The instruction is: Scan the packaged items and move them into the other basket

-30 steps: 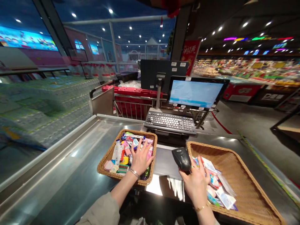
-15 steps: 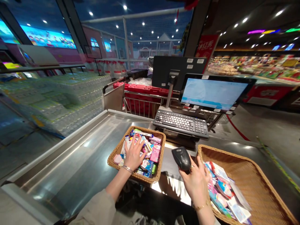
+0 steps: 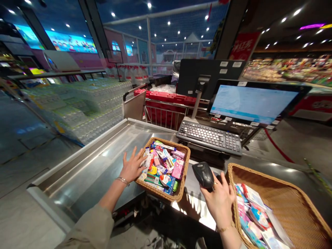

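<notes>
My left hand (image 3: 133, 165) is open, fingers spread, at the left rim of a small wicker basket (image 3: 184, 173). Inside that basket lies a heap of small packaged goods (image 3: 162, 162) in pink, blue, yellow and white. My right hand (image 3: 219, 197) grips a black handheld barcode scanner (image 3: 203, 174), whose head points forward and left. The scanner's handle is mostly hidden by my fingers. Just right of that hand stands a larger wicker basket (image 3: 287, 197), with colourful packaged items (image 3: 256, 214) in its left part.
A metal counter (image 3: 101, 167) with a raised edge extends to the left. Behind the baskets are a keyboard (image 3: 210, 136) and a lit monitor (image 3: 254, 102) on a stand. Beyond the counter stand a shopping cart with red crates (image 3: 166, 100) and stacked bottle packs (image 3: 95, 103).
My left hand has moved left, from over the goods in the small basket to its left rim. The right hand still holds the scanner. The whole view has shifted slightly.
</notes>
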The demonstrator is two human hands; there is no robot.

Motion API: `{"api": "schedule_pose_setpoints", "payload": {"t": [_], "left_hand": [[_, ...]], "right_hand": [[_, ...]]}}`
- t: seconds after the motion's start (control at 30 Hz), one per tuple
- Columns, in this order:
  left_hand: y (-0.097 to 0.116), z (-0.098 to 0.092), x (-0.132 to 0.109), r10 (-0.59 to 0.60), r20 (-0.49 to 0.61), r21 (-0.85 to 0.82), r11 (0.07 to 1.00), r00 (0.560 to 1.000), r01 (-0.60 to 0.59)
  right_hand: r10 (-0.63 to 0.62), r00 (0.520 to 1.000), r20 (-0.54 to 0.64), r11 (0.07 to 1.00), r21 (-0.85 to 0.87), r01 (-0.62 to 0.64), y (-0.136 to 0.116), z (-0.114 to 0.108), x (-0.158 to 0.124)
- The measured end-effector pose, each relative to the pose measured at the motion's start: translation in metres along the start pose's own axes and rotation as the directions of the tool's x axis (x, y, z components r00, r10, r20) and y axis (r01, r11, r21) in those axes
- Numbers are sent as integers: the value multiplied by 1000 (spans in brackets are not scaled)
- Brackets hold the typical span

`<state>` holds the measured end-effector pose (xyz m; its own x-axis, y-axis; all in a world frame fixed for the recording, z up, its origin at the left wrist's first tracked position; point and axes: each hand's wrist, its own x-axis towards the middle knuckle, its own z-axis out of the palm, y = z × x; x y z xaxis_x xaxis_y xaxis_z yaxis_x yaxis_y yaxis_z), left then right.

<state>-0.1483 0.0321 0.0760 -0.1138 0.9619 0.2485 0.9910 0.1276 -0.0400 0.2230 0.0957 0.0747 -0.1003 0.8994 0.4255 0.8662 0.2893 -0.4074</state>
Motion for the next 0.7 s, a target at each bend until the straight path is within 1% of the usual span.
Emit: {"api": "schedule_pose_setpoints", "payload": {"t": [0.1,0.2,0.3,0.43,0.53,0.7], "left_hand": [[-17,1,-3,26,61,23,999,998,-28],[-28,4,-4,43,105,29,999,994,-46],[-36,7,-5,42,166,18,999,985,-46],[-41,11,-4,30,275,-10,1000,961,-29],[-44,15,-4,29,296,-32,999,955,-21],[-47,22,-2,29,285,-85,996,958,-5]], "right_hand": [[1,1000,5,1000,7,-1,0,2,-1],[7,1000,5,1000,2,-7,0,2,-1],[-2,1000,-2,1000,-3,2,0,2,-1],[-15,999,-35,1000,2,15,0,2,-1],[-26,999,-45,1000,0,26,1,2,-2],[-37,998,-54,999,2,37,3,2,-3]]}}
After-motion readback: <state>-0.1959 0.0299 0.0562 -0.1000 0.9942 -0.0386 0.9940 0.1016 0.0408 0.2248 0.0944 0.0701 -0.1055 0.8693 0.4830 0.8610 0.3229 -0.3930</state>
